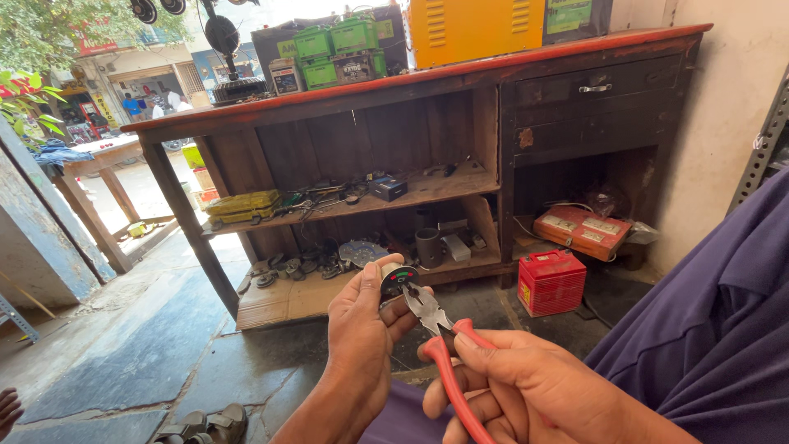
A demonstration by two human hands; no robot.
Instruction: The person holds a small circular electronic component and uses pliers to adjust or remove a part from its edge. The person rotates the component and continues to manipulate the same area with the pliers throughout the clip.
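My left hand (pixel 362 329) grips a small round black part (pixel 399 279) with a bit of green and red on its face, held up in front of me. My right hand (pixel 526 382) holds red-handled pliers (pixel 448 362) by the handles. The metal jaws of the pliers point up and left and meet the lower edge of the round part. Both hands are low in the middle of the view, above a dark stone floor. My purple sleeve and lap fill the lower right.
A dark wooden workbench (pixel 411 90) with a red top stands ahead, its shelves full of tools, boxes and round parts. A small red battery (pixel 551 282) sits on the floor beside a red box (pixel 582 231). Sandals (pixel 205 426) lie at bottom left. A street lies beyond on the left.
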